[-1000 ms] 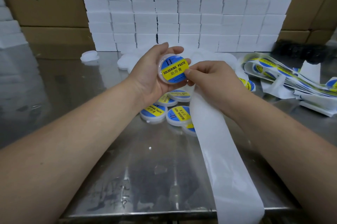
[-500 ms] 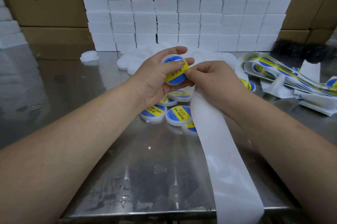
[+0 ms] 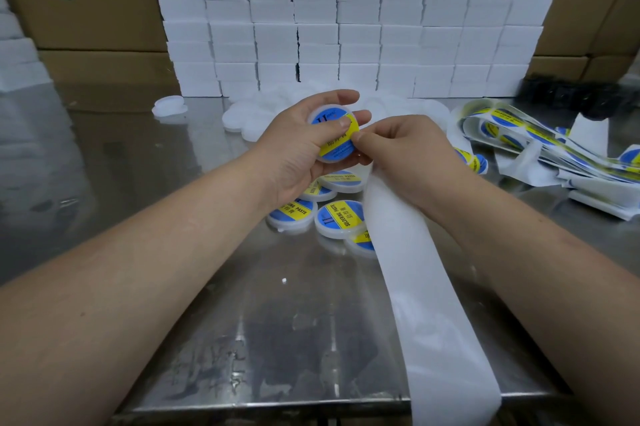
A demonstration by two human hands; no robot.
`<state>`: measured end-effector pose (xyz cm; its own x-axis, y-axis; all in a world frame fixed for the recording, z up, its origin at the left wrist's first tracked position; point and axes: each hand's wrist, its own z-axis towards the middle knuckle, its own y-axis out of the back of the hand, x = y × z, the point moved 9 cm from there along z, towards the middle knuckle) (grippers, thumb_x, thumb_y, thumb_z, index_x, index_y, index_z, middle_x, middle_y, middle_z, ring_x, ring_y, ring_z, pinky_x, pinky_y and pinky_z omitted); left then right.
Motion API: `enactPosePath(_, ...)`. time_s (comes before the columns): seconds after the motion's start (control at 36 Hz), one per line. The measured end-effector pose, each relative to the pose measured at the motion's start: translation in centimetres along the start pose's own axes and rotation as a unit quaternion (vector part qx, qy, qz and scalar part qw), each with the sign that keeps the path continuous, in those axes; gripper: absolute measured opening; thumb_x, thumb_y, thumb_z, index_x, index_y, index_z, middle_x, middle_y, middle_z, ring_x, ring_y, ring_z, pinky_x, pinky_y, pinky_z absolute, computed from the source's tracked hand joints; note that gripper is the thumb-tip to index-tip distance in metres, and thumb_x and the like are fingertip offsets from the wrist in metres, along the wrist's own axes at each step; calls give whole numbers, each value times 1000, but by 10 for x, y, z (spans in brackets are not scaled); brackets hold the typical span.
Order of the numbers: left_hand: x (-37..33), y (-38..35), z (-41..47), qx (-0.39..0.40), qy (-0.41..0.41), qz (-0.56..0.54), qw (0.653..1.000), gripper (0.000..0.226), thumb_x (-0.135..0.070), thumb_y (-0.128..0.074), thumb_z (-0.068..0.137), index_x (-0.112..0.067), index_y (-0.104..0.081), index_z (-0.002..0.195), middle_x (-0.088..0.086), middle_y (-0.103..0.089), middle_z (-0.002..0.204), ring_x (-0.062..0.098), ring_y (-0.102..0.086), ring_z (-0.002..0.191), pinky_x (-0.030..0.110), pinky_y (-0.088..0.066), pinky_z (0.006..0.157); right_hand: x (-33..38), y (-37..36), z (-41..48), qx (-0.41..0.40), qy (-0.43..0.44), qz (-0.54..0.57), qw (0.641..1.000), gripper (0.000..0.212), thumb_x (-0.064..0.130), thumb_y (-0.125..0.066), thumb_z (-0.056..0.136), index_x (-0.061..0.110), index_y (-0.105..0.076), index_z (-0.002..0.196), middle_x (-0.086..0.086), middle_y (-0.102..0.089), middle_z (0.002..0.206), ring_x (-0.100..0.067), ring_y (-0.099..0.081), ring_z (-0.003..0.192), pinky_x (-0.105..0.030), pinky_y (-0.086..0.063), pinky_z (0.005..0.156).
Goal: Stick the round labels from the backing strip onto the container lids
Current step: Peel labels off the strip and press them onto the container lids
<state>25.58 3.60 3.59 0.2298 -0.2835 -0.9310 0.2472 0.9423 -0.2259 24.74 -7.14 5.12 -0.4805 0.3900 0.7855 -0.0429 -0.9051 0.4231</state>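
Your left hand cradled the lid face-up above the counter. Its grip was curled round the rim, with the thumb laid flat across the label, likely to press it down. Your right hand kept its grip pinched closed at the lid's right edge, seemingly on the strip, which trailed over the counter's near edge, probably so the next label stayed ready. Labelled lids lay just below your hands. Plain lids waited behind them, and a heap of label strips lay to the right.
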Motion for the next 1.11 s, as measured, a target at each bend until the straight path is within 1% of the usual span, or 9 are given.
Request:
enactPosePath(0.19, -4, 1, -2, -29, -25, 62, 997, 25, -4, -52, 91, -26, -63, 97, -1, -72, 98, 19, -69, 88, 31, -57, 71, -3, 2, 1, -10, -18, -28, 999, 29, 24, -58, 86, 25, -64, 58, 17, -57, 45, 6, -47, 45, -6, -32, 42)
enactPosePath(0.31, -7, 3, -4, -61, -40, 105, 992, 27, -6, -52, 92, -31, -55, 102, -5, -72, 93, 14, -70, 77, 28, -57, 65, -5, 3, 2, -16, -36, -48, 998, 25, 28, -59, 85, 13, -69, 68, 5, -61, 55, 1, -47, 47, -11, -34, 43)
enactPosePath(0.36, -8, 8, -5, -95, -39, 126, 987, 24, -7, -52, 92, -29, -48, 102, -4, -71, 91, 13, -70, 69, 26, -57, 60, -9, 2, 2, -16, -46, -72, 996, 28, 30, -59, 84, 7, -71, 73, -10, -66, 66, -7, -46, 52, -21, -36, 49)
enactPosePath(0.44, -15, 24, -5, -161, -37, 91, 982, 17, -7, -49, 94, -23, -44, 93, -2, -68, 86, 15, -67, 53, 20, -52, 47, -14, 5, 2, -21, -60, -122, 991, 31, 31, -58, 84, 7, -69, 68, -18, -68, 81, -13, -45, 54, -26, -34, 52)
enactPosePath(0.53, -23, 35, -5, -185, -37, 81, 979, 15, -10, -50, 94, -23, -45, 90, 1, -68, 85, 17, -67, 52, 19, -51, 46, -14, 7, 1, -34, -62, -99, 993, 35, 35, -57, 84, 12, -65, 60, -14, -69, 78, -13, -49, 57, -26, -37, 55)
enactPosePath(0.61, -21, 26, -6, -160, -31, 129, 978, 12, -15, -53, 93, -25, -49, 90, 5, -64, 83, 15, -65, 47, 17, -46, 41, -10, 8, 2, -38, -53, -73, 995, 40, 40, -54, 86, 3, -66, 77, -15, -67, 78, -10, -47, 58, -25, -36, 55)
enactPosePath(0.72, -16, 9, -9, -124, -34, 209, 969, 8, -20, -56, 91, -28, -54, 88, -1, -63, 69, 13, -58, 39, 15, -40, 37, -3, 1, -1, -12, -27, -47, 998, 30, 39, -54, 87, 16, -59, 70, 7, -60, 61, 4, -46, 47, -13, -34, 48)
enactPosePath(1.03, -29, 7, -9, -136, -79, 324, 933, 19, -28, -50, 93, -35, -55, 77, -12, -55, 75, 4, -43, 29, 12, -33, 34, -2, -7, -1, 15, -18, -64, 998, 30, 32, -50, 92, 15, -51, 66, 9, -57, 60, 2, -45, 48, -23, -33, 54)
enactPosePath(1.11, -31, 6, -8, -139, -104, 367, 914, 16, -30, -49, 93, -35, -56, 79, -20, -54, 75, 1, -47, 42, 15, -41, 45, -3, -4, -2, 3, -18, -49, 999, 33, 31, -52, 90, 16, -52, 61, 8, -57, 56, 3, -44, 45, -17, -33, 51)
